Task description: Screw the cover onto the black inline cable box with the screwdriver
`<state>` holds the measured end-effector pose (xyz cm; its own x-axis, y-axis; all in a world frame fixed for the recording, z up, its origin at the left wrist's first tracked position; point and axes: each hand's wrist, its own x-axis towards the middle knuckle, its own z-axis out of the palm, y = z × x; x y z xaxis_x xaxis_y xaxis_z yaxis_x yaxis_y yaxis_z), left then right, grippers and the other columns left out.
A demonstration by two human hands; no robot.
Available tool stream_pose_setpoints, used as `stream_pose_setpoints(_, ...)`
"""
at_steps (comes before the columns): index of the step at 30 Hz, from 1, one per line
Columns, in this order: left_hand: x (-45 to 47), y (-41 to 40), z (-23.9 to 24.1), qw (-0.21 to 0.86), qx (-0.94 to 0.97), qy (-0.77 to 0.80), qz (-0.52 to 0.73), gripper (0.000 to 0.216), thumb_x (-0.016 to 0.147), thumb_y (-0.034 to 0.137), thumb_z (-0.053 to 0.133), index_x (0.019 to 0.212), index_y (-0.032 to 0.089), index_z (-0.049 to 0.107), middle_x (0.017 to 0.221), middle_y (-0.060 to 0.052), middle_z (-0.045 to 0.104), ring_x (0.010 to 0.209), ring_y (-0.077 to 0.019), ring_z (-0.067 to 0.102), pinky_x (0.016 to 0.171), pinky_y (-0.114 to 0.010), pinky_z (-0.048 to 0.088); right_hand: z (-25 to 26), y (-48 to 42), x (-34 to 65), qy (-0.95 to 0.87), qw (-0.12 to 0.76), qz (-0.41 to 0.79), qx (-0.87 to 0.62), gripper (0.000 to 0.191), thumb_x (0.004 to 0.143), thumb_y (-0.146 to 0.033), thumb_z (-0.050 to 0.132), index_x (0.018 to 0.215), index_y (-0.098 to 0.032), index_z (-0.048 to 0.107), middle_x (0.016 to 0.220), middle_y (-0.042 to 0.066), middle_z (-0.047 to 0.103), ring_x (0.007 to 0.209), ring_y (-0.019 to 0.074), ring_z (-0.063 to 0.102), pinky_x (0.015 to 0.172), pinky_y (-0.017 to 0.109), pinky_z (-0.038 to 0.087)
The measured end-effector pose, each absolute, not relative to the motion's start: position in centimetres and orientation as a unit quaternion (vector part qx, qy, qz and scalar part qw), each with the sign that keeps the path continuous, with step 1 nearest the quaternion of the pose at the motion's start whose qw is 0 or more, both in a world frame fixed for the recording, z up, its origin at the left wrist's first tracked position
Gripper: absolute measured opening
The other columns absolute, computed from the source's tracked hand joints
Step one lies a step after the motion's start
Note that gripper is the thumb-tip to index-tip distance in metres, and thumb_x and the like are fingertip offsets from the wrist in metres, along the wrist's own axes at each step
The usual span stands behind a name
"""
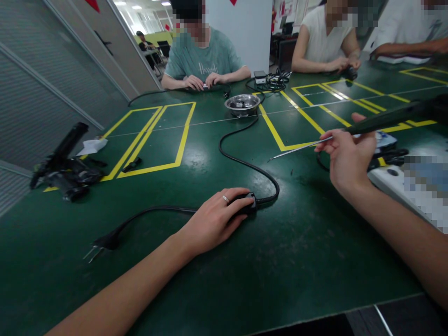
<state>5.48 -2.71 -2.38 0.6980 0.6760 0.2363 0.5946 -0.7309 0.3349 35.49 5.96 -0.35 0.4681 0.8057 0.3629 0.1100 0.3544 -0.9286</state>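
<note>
My left hand (219,217), with a ring on one finger, is closed over a small black power adapter (252,203), pressing it to the green table; the hand covers most of it. From the adapter's left side runs a cord ending in a two-pin plug (107,240). A second black cable (241,161) curves away from its right side toward the far edge. My right hand (352,151) is raised at the right, fingers closed round a long dark screwdriver (380,119). Its thin metal shaft points left, the tip above the table and apart from the adapter.
A metal bowl (242,104) with small parts stands mid-table. Black devices (70,172) lie at the left; a white case (399,179) sits at the right. Tangled cables (275,80) lie farther back. Yellow tape (185,135) marks the table. Other people work along the far side.
</note>
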Motion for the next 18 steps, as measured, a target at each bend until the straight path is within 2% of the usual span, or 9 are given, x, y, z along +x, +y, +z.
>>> stream_pose_setpoints(3,5.6,-2.7,-2.3,0.117,0.913,0.352,0.168,0.039,0.097,0.022,0.049,0.135,0.022,0.048,0.141,-0.011,0.048,0.125,-0.0244,0.051,0.103,-0.046,0.048,-0.1,5.8,35.3,-0.418,0.692,0.364,-0.462,0.041,0.08,-0.021,0.05,0.119,-0.026,0.04,0.074,-0.002,0.059,0.064,0.0175,0.06,0.066,0.035,0.054)
stream_pose_setpoints(6,5.7,-2.7,-2.3,0.118,0.912,0.354,0.169,0.038,0.096,0.023,0.049,0.134,0.021,0.048,0.139,-0.012,0.049,0.124,-0.0251,0.052,0.102,-0.046,0.049,0.1,5.1,34.6,-0.425,0.654,0.434,-0.45,0.036,0.079,-0.021,0.049,0.116,-0.023,0.045,0.075,-0.001,0.061,0.061,0.0154,0.059,0.065,0.033,0.054)
stream_pose_setpoints(13,5.8,-2.6,-2.4,0.119,0.911,0.356,0.17,0.038,0.096,0.023,0.049,0.134,0.021,0.047,0.139,-0.012,0.05,0.123,-0.0255,0.053,0.101,-0.047,0.05,0.0,3.4,33.0,-0.478,0.599,0.459,-0.45,0.039,0.081,-0.023,0.047,0.12,-0.025,0.044,0.077,-0.001,0.062,0.061,0.0159,0.06,0.064,0.033,0.053)
stream_pose_setpoints(18,5.7,-2.6,-2.4,0.118,0.913,0.355,0.164,0.039,0.096,0.024,0.049,0.135,0.02,0.046,0.14,-0.012,0.048,0.124,-0.0239,0.052,0.103,-0.044,0.049,0.0,3.2,32.8,-0.468,0.594,0.466,-0.459,0.04,0.081,-0.024,0.047,0.12,-0.026,0.041,0.078,-0.001,0.061,0.063,0.0164,0.06,0.065,0.034,0.053)
